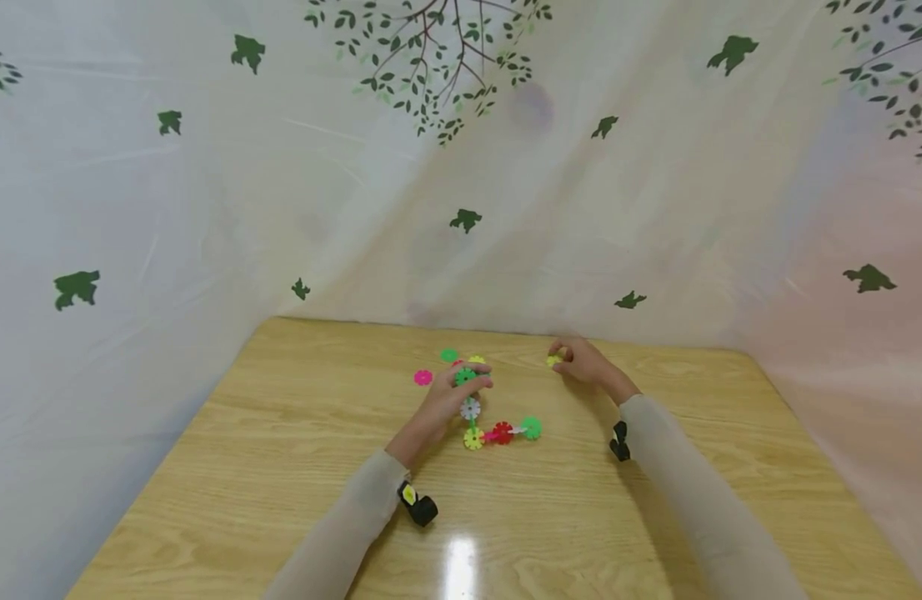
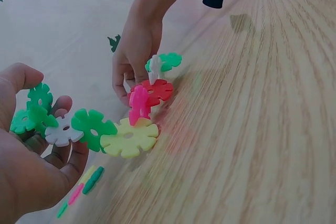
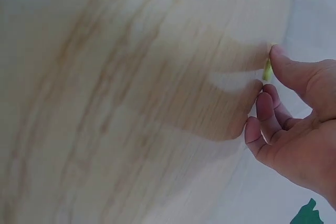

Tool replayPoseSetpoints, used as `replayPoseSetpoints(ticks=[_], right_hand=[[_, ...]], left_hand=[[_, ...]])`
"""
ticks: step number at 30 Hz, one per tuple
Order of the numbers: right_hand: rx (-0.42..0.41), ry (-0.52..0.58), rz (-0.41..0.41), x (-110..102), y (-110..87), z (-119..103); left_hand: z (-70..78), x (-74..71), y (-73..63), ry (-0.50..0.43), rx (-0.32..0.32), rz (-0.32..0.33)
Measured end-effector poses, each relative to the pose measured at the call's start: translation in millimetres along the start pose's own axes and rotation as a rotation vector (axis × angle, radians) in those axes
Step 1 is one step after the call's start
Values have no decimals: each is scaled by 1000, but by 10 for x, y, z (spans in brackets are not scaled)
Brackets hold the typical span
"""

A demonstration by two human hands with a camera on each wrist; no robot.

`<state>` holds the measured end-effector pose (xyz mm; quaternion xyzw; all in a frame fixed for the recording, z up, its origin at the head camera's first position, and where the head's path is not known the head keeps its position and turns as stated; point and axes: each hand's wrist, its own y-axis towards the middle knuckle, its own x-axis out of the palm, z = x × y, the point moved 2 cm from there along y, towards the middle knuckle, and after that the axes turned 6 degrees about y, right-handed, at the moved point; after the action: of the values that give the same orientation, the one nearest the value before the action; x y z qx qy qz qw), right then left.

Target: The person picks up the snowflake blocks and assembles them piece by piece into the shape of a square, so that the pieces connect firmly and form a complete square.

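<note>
My left hand grips one end of a chain of slotted plastic flower discs. Green discs sit between its thumb and fingers, followed by a white disc, another green disc and a yellow disc. Beyond these, the chain bends toward a pink disc, a red disc, a white one and a green end disc. Near the table's back edge, my right hand pinches a loose yellow disc between thumb and fingertips; the right wrist view shows it edge-on.
Loose discs lie behind the left hand: a pink disc, a green disc, a yellow disc and a partly hidden red one. The wooden table meets a pale printed cloth at its back edge.
</note>
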<state>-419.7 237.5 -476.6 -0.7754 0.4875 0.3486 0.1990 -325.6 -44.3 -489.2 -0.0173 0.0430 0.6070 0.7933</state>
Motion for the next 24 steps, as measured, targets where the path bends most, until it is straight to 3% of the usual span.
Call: replayPoseSetpoints(ticks=[9, 19, 24], right_hand=[[3, 80, -17, 1, -7, -93], [-63, 417, 30, 139, -56, -459], [-74, 498, 71, 210, -100, -684]], left_hand=[[-4, -29, 7, 7, -8, -7], [-22, -40, 29, 0, -22, -22], [-24, -37, 37, -12, -27, -19]])
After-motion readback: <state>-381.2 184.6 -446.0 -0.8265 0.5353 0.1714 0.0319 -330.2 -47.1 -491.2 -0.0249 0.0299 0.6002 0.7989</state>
